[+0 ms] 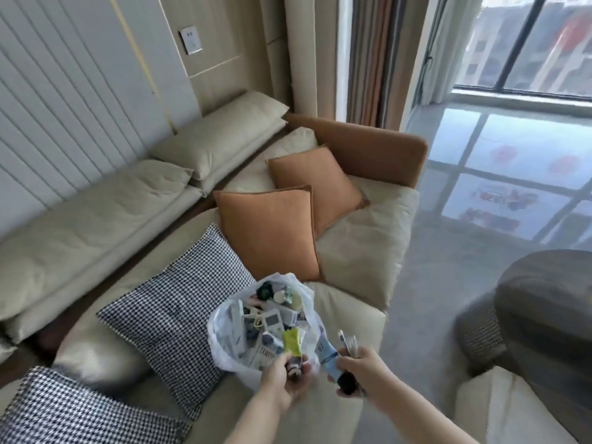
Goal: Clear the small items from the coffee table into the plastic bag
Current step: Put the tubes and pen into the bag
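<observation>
A clear plastic bag (224,344) stands open on the beige sofa seat, holding several small items, among them a white device (272,318) and a dark round thing (265,290). My left hand (283,378) hovers at the bag's near rim and grips a yellow-green tube with a dark cap (293,342). Just right of the bag, my right hand (365,370) holds a light blue tube with a black cap (330,358) together with some thin silvery pieces (347,341). The coffee table is out of view.
The sofa (362,251) carries two orange cushions (269,232) and houndstooth cushions (169,312) left of the bag. A dark chair (541,318) stands at the right on grey floor. Windows and curtains lie beyond.
</observation>
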{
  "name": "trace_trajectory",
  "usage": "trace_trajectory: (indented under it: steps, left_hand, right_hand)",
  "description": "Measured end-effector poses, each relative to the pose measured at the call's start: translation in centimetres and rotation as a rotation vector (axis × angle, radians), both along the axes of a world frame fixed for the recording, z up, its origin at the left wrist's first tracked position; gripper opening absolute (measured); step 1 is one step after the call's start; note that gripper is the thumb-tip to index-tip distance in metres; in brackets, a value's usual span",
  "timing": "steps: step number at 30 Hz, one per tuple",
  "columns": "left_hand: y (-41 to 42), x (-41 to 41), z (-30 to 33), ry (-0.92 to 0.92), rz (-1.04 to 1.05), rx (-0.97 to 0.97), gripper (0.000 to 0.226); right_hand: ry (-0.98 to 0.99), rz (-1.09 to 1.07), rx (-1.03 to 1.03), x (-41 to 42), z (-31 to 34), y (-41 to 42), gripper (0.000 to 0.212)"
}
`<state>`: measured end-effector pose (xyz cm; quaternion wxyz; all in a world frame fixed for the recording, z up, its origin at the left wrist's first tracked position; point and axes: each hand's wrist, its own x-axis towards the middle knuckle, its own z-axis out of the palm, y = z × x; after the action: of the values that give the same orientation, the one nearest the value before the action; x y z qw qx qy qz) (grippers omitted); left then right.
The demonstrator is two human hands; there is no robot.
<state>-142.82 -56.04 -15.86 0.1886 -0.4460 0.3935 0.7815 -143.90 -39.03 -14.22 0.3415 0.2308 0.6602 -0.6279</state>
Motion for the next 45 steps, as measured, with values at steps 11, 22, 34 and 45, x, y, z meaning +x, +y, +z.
trace_trajectory:
  steps: [11, 22, 34, 45]
  left_hand:
    - [-12.9, -6.5, -5.1, -0.097, -0.080, -0.247, 0.012]
    - [-14.9, -12.5, -9.0, -0.120, -0.177, -0.316, 0.018]
    - [-14.3, -11.6, -10.7, -0.146, -0.384, -0.512, 0.055]
    - [-6.1, -9.4, -4.9, 0.074, -0.881, -0.651, 0.029]
  right_hand:
    - [-0.069, 0.130, 0.248, -8.7, -6.0, -12.3, 0.036]
    - [-0.157, 0.116, 0.221, -14.8, -7.6, -16.1, 0.045]
    - [-0.184, 0.078, 0.277, -12.9, -8.0, -12.8, 0.061]
    - [0.021, 0.122, 0.453, -8.3, -3.4, -5.2, 0.046]
